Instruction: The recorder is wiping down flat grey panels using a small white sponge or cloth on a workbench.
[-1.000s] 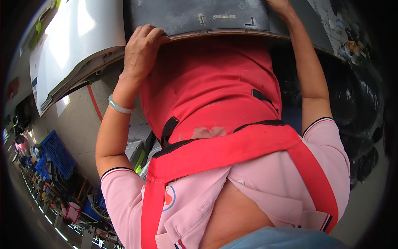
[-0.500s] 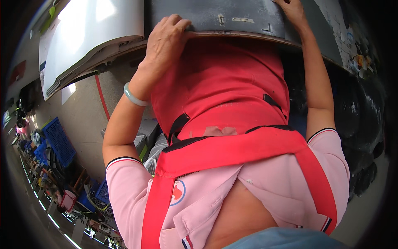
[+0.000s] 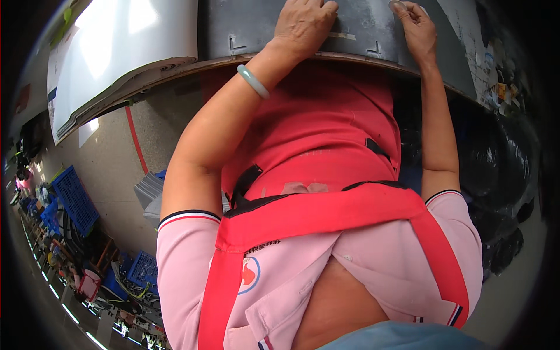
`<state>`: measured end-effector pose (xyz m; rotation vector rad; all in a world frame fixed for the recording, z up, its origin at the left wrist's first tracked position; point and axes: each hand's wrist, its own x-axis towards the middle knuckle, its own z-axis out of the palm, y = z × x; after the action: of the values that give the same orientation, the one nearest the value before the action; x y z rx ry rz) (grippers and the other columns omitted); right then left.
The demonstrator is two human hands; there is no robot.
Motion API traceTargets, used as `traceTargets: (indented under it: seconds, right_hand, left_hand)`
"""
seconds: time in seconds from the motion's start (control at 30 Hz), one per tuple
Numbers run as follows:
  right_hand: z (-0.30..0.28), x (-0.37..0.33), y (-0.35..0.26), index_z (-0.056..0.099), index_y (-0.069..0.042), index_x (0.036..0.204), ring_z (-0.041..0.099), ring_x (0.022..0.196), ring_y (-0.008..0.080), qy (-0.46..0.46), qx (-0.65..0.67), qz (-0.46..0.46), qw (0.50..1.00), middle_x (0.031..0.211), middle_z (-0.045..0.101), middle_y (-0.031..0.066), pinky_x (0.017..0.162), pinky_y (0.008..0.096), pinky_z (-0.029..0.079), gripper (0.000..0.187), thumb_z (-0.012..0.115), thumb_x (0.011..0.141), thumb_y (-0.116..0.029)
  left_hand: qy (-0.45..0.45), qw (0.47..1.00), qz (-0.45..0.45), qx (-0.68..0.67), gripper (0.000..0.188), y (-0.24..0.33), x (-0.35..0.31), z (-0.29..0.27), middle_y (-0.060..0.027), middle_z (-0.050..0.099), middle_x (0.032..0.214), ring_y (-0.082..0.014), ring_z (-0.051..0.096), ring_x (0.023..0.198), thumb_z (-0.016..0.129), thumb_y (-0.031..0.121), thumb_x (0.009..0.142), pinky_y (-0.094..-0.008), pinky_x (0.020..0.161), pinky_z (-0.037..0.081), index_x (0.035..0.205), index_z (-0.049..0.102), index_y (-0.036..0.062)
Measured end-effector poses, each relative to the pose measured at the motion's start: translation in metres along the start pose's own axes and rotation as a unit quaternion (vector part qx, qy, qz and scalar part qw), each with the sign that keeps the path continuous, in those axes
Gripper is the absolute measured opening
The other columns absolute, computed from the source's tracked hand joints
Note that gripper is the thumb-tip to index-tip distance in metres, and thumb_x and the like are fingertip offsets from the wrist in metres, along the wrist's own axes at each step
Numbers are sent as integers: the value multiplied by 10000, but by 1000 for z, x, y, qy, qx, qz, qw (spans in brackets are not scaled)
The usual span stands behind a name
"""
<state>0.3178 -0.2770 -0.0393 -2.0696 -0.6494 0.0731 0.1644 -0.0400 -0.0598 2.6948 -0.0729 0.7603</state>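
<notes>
My left hand (image 3: 304,28) is over the dark grey board (image 3: 256,26), its fingers curled closed near the far edge of the picture. Whatever those fingers hold, if anything, is hidden. Beyond the board's right part, my right hand (image 3: 419,34) pinches a small pale round piece (image 3: 397,4) between thumb and fingers; its kind is unclear. Near the board's front edge are two L-shaped marks, one on the left (image 3: 236,44) and one on the right (image 3: 374,48). A pale strip (image 3: 344,36) lies between them, just right of my left wrist.
A stack of large white sheets (image 3: 134,41) with curling edges lies left of the board. The worktable's front edge (image 3: 230,60) runs close to my red apron. Black plastic bags (image 3: 487,157) stand at the right, and a blue crate (image 3: 76,198) is on the left.
My left hand has left the front edge, moving right and farther over the board, uncovering the left L-shaped mark. My right hand has come slightly nearer, and its pale round piece shows more.
</notes>
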Motion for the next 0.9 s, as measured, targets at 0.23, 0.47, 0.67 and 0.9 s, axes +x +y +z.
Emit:
traceTargets:
  seconds: [0.23, 0.47, 0.67, 0.9]
  right_hand:
    - [-2, -69, -78, 727, -33, 1040, 628, 757, 138, -130, -114, -62, 983, 854, 684, 50, 724, 271, 502, 142, 683, 958, -139]
    - [8, -73, -76, 692, -24, 1007, 644, 787, 266, -144, -135, -124, 972, 868, 659, 108, 729, 321, 506, 133, 684, 938, -137]
    - [-5, -68, -75, 677, -36, 1052, 657, 736, 218, -173, -201, -82, 961, 834, 662, 92, 682, 297, 518, 169, 693, 936, -159]
    - [11, -70, -83, 643, -36, 1064, 608, 612, 64, -100, -28, 156, 982, 757, 647, 24, 541, 231, 520, 189, 669, 935, -171]
  left_hand:
    - [-79, 996, -22, 22, 327, 7, 5, -20, -147, 537, 1380, -354, 448, 1358, 532, 211, 970, -702, 1092, 292, 1271, 631, 131]
    - [-84, 996, -25, 18, 311, 9, 5, -18, -142, 548, 1361, -354, 454, 1348, 530, 215, 974, -708, 1098, 293, 1255, 641, 143]
    - [-74, 997, -22, 31, 303, 8, 1, -19, -136, 558, 1356, -347, 464, 1344, 540, 226, 974, -710, 1091, 303, 1246, 651, 150]
    - [-80, 996, -30, 19, 308, 7, 6, -18, -137, 559, 1361, -352, 460, 1355, 538, 236, 977, -714, 1091, 303, 1251, 649, 147]
